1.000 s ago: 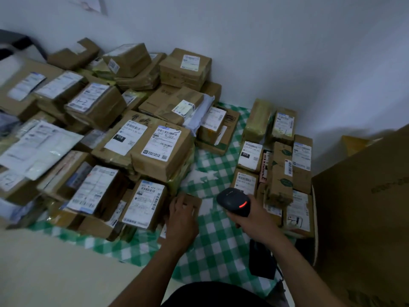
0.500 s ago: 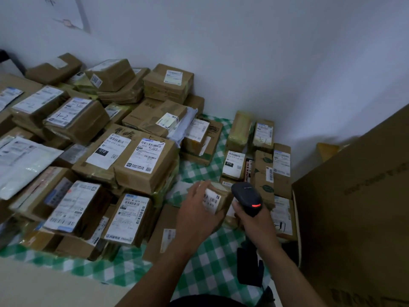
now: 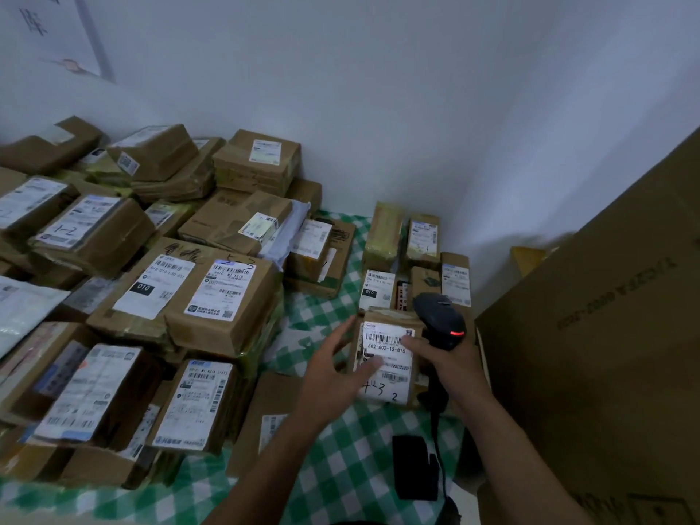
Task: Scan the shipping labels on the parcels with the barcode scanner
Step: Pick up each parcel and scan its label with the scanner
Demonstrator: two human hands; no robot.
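Far to the left of the small parcel (image 3: 386, 316) being handled, brown parcels (image 3: 94, 236) lie heaped on one another, most with white labels facing up. Nearer, still to its left, sits a box marked 5-2 (image 3: 223, 297) on top of a stack. A flat carton (image 3: 272, 403) lies on the green checked cloth (image 3: 341, 467) down to the parcel's left, partly under the person's forearm.

The left grip (image 3: 333, 373) is spread: its fingers reach straight along the parcel's left edge and its thumb lies across the shipping label (image 3: 390, 346), which faces the camera. The parcel stands on end, tilted back a little. The label shows a barcode, the number 502-602-12-815 and handwritten digits lower down.

Just right of the parcel, the right grip (image 3: 454, 367) is wrapped round the handle of the barcode scanner (image 3: 437, 316), with one fingertip touching the label's right edge. The scanner's dark head sits beside the parcel's upper right corner, a red light glowing on it.

Below the parcel a black block (image 3: 413, 467) rests on the cloth. Behind it, smaller parcels (image 3: 422, 236) line the wall. Far right rises a big carton (image 3: 606, 354).
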